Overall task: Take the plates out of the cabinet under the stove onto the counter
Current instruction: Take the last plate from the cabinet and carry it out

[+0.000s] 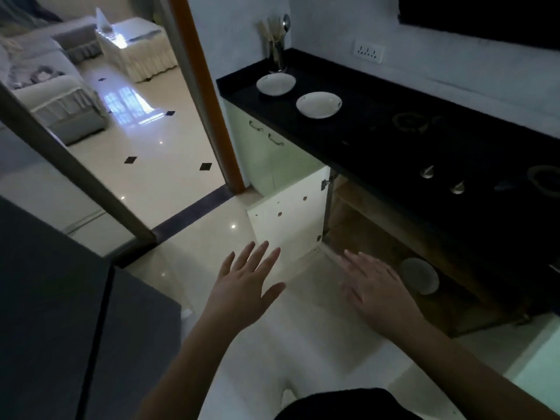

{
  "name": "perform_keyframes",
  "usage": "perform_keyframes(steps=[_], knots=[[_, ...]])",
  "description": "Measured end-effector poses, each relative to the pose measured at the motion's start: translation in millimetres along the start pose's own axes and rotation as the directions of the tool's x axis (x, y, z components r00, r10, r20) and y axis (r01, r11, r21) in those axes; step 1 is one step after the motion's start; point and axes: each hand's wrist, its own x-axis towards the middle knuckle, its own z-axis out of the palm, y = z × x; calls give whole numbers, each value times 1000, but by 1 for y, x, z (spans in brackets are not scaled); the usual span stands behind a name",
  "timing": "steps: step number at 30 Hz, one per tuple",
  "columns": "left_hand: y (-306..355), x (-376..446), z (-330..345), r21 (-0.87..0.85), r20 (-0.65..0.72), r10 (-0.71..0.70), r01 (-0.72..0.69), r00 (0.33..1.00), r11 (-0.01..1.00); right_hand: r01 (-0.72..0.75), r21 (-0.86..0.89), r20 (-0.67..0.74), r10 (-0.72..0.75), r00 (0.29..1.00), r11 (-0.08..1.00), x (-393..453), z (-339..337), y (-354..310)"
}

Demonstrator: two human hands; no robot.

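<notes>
- My left hand [247, 286] and right hand [368, 286] both hang empty over the pale glossy floor [188, 189], fingers spread flat, palms down, touching nothing.
- One round plate [419, 275] remains in the open cabinet [378, 237] under the stove [454, 153], just beyond my right hand. It looks pale grey in the shadow and seems to lean against something dim behind it.
- Two white plates, one [275, 83] near the corner and another [318, 105] beside it, already sit well apart on the black counter [348, 83].
- The plates look like glazed ceramic: smooth, hard, shallow and round. I judge them fairly light but slick and breakable.
- I would take the rim at opposite edges, thumb on top, fingers beneath.
- The cabinet door [288, 219] is flat and white, swung wide; the inside looks like rough brown wood.
</notes>
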Motion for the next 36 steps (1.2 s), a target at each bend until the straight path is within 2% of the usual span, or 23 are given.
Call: perform_keyframes(steps=[2,4,11,13,20,29,36], knots=[[-11,26,-4,0,46,90,-90,995,996,-52,30,-19,53,998,998,4,-4,-3],[-8,52,-5,-4,20,156,-156,987,988,-129,32,-38,130,991,991,4,-7,0],[50,120,-3,97,-96,397,-388,913,917,-369,38,-113,371,922,929,-12,-12,32],[66,137,-3,118,-85,451,-440,889,890,-418,43,-106,420,901,907,-16,-12,46],[104,183,5,109,13,564,-562,826,820,-542,63,-68,546,835,838,-15,-5,80],[90,231,15,96,32,661,-661,750,745,-618,45,-87,620,780,785,24,-3,74],[54,277,25,98,134,761,-772,635,628,-725,138,-139,738,660,674,63,5,47]])
